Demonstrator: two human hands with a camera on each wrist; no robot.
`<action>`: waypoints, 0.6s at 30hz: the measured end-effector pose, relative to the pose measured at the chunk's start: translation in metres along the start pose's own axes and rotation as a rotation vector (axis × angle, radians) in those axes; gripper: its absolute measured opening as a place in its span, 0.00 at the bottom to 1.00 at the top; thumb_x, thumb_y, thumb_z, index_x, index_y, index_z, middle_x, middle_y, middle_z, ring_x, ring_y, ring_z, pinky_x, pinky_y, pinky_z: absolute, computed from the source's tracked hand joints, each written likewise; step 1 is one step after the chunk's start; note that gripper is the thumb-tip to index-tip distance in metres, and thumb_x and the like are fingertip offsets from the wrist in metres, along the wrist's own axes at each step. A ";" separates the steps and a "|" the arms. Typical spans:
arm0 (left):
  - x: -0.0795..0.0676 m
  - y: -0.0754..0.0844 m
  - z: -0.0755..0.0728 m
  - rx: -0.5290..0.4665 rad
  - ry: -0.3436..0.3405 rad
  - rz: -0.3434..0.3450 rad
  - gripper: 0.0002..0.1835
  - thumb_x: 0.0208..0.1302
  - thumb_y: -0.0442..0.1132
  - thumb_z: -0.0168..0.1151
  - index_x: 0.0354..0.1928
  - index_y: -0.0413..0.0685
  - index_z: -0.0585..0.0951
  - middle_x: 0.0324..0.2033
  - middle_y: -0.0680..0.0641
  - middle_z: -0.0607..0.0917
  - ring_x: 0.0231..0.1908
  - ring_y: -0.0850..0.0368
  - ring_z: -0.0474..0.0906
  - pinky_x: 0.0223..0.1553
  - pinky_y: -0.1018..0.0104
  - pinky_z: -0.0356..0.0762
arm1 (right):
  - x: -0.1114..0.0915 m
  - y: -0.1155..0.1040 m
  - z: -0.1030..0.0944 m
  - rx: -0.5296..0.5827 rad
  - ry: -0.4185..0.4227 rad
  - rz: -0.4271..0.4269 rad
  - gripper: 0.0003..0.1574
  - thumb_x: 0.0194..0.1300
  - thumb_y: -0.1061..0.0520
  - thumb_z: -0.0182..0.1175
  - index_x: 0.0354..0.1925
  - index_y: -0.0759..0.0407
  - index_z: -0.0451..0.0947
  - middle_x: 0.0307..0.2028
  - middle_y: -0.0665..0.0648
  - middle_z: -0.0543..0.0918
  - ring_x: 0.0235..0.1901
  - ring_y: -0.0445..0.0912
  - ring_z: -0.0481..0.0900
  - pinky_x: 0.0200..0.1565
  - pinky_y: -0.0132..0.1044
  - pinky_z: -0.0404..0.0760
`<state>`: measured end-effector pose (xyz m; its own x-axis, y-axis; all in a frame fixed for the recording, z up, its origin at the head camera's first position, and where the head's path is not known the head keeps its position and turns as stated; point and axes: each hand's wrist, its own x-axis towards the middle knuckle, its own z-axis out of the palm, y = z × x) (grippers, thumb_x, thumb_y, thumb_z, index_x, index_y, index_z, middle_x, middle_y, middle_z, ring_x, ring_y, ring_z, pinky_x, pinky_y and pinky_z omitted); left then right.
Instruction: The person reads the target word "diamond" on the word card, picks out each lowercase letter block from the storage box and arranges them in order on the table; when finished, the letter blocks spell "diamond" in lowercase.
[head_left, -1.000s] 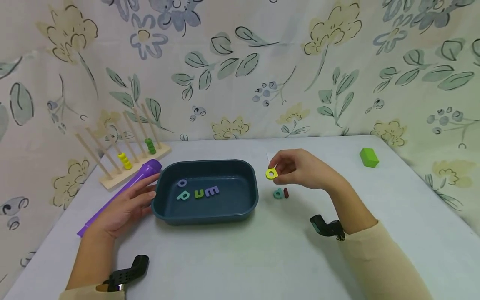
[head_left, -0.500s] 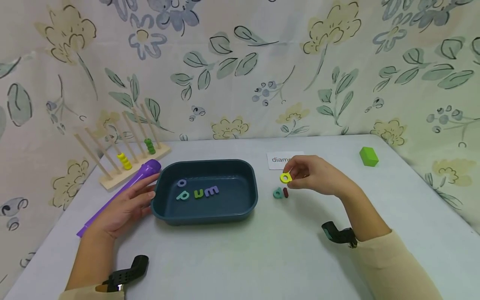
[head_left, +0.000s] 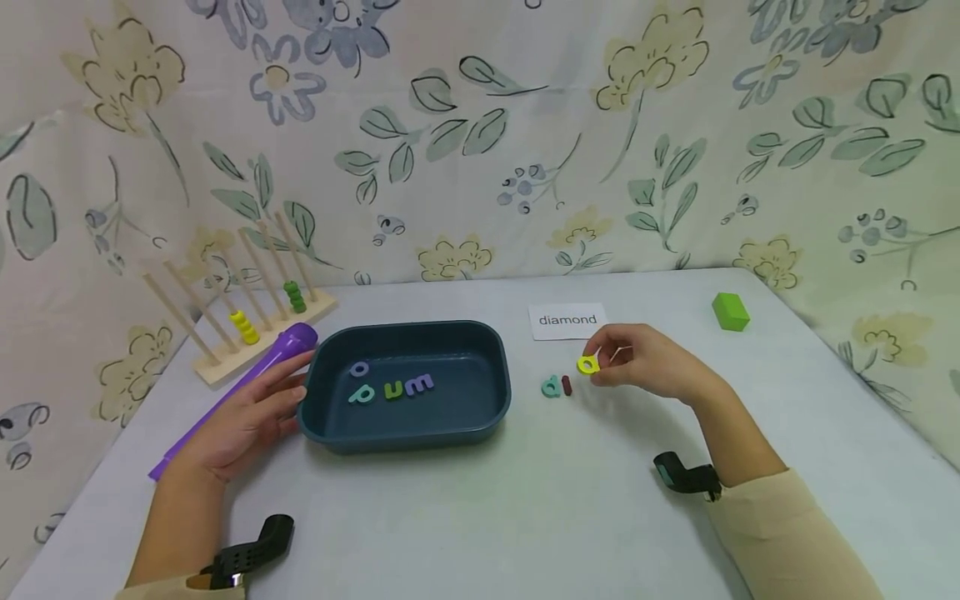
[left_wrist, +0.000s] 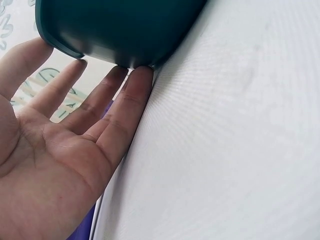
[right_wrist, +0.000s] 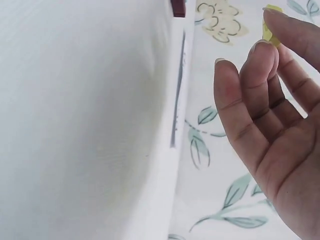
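In the tray (head_left: 495, 392), four letters (head_left: 392, 386); beside it, three.

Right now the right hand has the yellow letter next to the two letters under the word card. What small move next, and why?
Probably lower the yellow letter a to the table just right of the dark red i. The right hand pinches it there, the card reads diamond, and the teal d and i already lie in order.
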<state>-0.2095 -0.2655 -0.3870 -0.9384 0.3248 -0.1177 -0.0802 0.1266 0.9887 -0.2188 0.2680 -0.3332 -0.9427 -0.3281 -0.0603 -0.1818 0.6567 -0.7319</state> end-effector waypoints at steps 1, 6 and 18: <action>0.000 0.000 0.000 -0.005 -0.004 0.005 0.32 0.80 0.43 0.53 0.81 0.61 0.59 0.68 0.55 0.68 0.59 0.66 0.77 0.54 0.66 0.82 | 0.000 0.002 0.000 0.003 0.001 0.002 0.17 0.60 0.57 0.74 0.47 0.55 0.82 0.36 0.57 0.78 0.37 0.49 0.78 0.39 0.36 0.77; 0.000 -0.002 0.000 -0.021 -0.018 0.026 0.31 0.81 0.41 0.52 0.81 0.59 0.59 0.65 0.58 0.71 0.59 0.67 0.78 0.54 0.67 0.82 | 0.002 0.010 0.002 0.026 -0.017 0.034 0.18 0.60 0.58 0.74 0.47 0.58 0.81 0.35 0.57 0.76 0.35 0.49 0.76 0.36 0.36 0.78; 0.001 0.000 -0.001 -0.031 -0.020 0.015 0.31 0.81 0.42 0.53 0.81 0.61 0.59 0.66 0.56 0.70 0.59 0.66 0.79 0.54 0.67 0.82 | 0.011 0.022 0.013 0.027 -0.085 0.103 0.17 0.61 0.60 0.72 0.48 0.61 0.80 0.33 0.56 0.76 0.33 0.49 0.76 0.34 0.36 0.79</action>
<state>-0.2106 -0.2662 -0.3872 -0.9327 0.3454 -0.1040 -0.0766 0.0920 0.9928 -0.2294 0.2701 -0.3585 -0.9286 -0.3169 -0.1930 -0.0760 0.6716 -0.7370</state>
